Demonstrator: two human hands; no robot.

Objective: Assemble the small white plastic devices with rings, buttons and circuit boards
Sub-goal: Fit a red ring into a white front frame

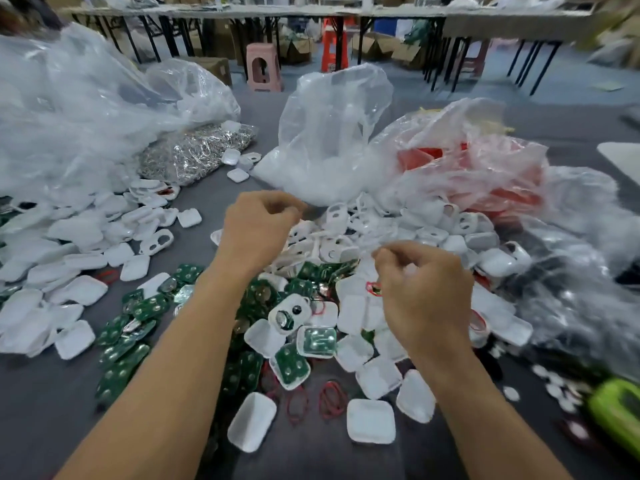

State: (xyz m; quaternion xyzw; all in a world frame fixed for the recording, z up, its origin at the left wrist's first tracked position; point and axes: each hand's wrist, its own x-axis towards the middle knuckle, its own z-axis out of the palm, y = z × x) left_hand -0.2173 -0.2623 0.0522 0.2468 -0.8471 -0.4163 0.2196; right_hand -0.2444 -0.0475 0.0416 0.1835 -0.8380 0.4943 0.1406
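Observation:
My left hand (259, 226) hovers over the middle of the table with its fingers curled and fingertips pinched together; nothing shows in them. My right hand (422, 289) is lower and to the right, fingers also pinched. A small red ring (374, 288) sits right at its thumb, and I cannot tell whether it is held. Under both hands lie white plastic shells (370, 420), green circuit boards (117, 358), and a half-built device (291, 313) with a black button. Another shell (317, 341) has a board in it. Loose red rings (332, 400) lie near the front.
A heap of white shells (79, 292) fills the left side. Behind stand a clear plastic bag (332, 133), a red-tinted bag (467, 174) and a bag of metal rings (197, 150). Small white round buttons (554, 382) and a green object (620, 410) lie at the right.

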